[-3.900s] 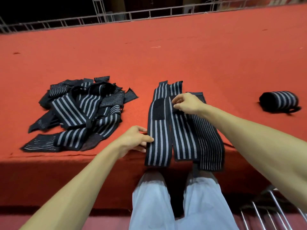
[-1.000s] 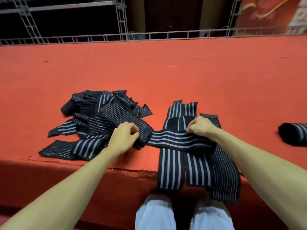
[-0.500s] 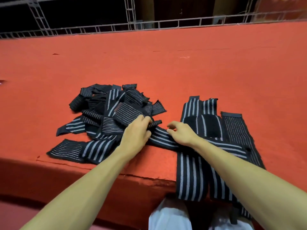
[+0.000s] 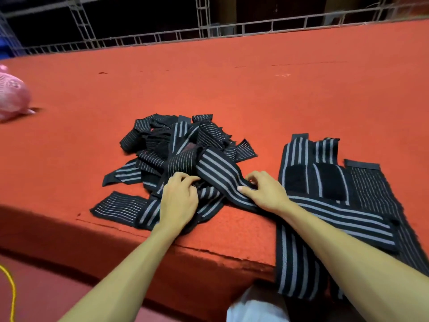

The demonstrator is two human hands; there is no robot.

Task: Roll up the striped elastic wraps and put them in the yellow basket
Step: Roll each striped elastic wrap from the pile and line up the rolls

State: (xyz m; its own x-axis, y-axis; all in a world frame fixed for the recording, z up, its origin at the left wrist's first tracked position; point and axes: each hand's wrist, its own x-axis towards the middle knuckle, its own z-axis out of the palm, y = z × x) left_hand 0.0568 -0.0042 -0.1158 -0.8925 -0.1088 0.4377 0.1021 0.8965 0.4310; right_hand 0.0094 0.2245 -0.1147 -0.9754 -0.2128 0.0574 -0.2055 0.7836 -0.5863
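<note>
We are pulling one wrap point(image 4: 219, 171) out of the pile point(image 4: 160, 145) so we can roll it. No wrap here is rolled yet.

Our left hand point(image 4: 179, 201) sits on the near side of the pile. Its fingers curl down into the cloth and grip it. We cannot tell just which piece they have. It looks like this hand holds the pile down.

Our right hand point(image 4: 267, 191) is on the wrap with wide stripes. The thumb lies along the near edge and the fingers curl over the far edge, so the wrap is pinched between them.

This wrap runs from the pile, under our right hand and arm, and across the flat wraps point(image 4: 299, 159). Those lie side by side on the red table point(image 4: 255, 94), with their near ends hanging over the edge.

The basket is not in view, so we do not know where it is.

Next, we think we must get the wrap's end free of the pile. It is tucked under other pieces, so a hard tug could drag them along. A slow pull is best. Then we lay it straight, fold one end over and roll it up tight.
</note>
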